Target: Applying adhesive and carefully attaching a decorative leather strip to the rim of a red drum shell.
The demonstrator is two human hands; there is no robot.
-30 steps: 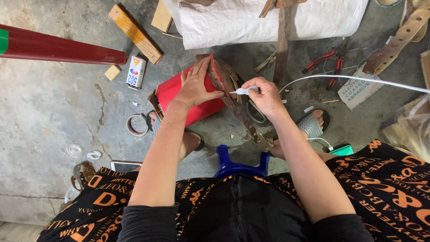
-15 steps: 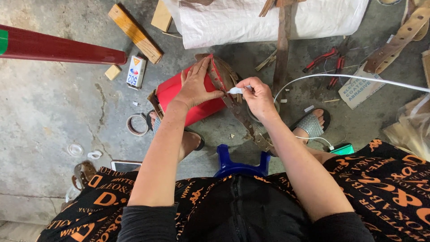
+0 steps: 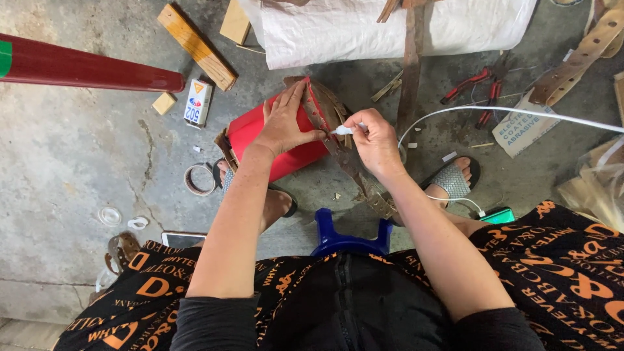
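At the far left of the concrete floor (image 3: pixel 78 149) a long dark-red round pole (image 3: pixel 91 68) lies across the upper edge, with a small white glue carton (image 3: pixel 197 102) and a flat length of pale wood (image 3: pixel 197 46) just beside its end. A roll of clear tape (image 3: pixel 199 179) sits near the person's sandalled foot.

Toward the middle, the left hand (image 3: pixel 286 123) lies spread flat on a red box-shaped piece (image 3: pixel 276 144), fingers open, pressing it down and pinning the brown leather strap (image 3: pixel 351 162) that runs along its right edge. The right hand (image 3: pixel 374 140) is closed in a pinch around a small white tube (image 3: pixel 342 130), whose tip touches the strap just beside the left fingertips.

Further right, red-handled pliers (image 3: pixel 469 84) and a white cable (image 3: pixel 520 112) lie near the other foot.

To my eye the risk is glue running onto those left fingers, since the tip sits so close to them, or the strap creeping out of line if the flat hand eases its pressure.
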